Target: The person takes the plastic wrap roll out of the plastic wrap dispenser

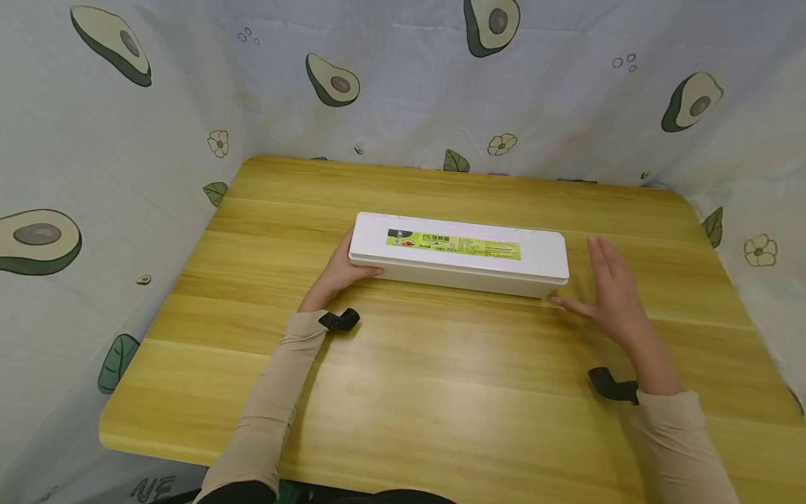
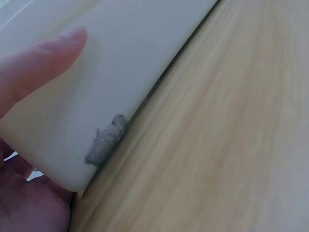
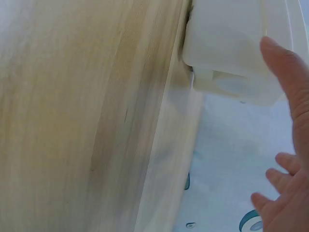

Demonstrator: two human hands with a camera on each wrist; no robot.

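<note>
A long white cling film box [image 1: 460, 273] with a green label on its lid lies on the wooden table. The left hand [image 1: 343, 271] grips its left end, thumb along the front side and the other fingers partly hidden behind the end. In the left wrist view, that thumb [image 2: 48, 60] rests on the box's pale side, near a grey patch [image 2: 107, 142] at the lower edge. Just off the box's right end, the right hand [image 1: 613, 297] is held with fingers extended and thumb spread, holding nothing. The right wrist view shows the box's end [image 3: 231, 82] beyond the thumb.
The wooden table [image 1: 441, 413] has rounded corners. A white curtain [image 1: 403, 133] printed with avocados, leaves and flowers hangs along its back and sides. A black wrist strap piece sits on each forearm [image 1: 340, 320].
</note>
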